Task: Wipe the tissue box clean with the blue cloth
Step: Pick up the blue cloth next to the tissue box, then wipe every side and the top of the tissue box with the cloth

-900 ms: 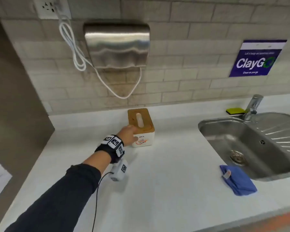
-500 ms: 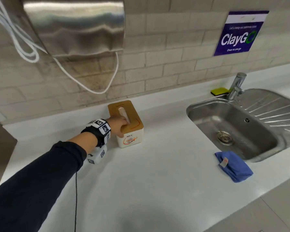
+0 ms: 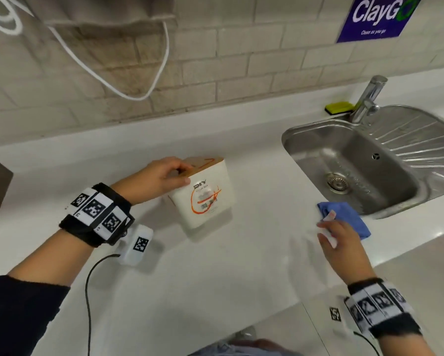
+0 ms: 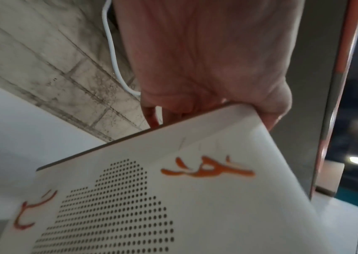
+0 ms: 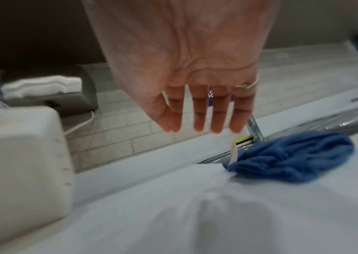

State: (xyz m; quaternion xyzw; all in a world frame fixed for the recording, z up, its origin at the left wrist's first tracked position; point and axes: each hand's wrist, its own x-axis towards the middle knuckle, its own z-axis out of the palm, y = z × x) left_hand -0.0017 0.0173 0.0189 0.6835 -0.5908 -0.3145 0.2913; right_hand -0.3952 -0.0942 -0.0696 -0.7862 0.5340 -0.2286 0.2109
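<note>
1. Left hand [image 3: 161, 179] grips the tissue box [image 3: 205, 199] at its lid edge; the box is tilted and raised off the white surface [image 3: 215, 278].
2. Right hand [image 3: 344, 247] is spread, fingers straight, holding nothing, just beside the blue cloth [image 3: 349, 218].
3. The blue cloth lies crumpled on the surface, beside the sink [image 3: 305, 129].

Steel sink [image 3: 290, 140], tap [image 3: 368, 98], yellow sponge [image 3: 339, 107] beside tap.
</note>
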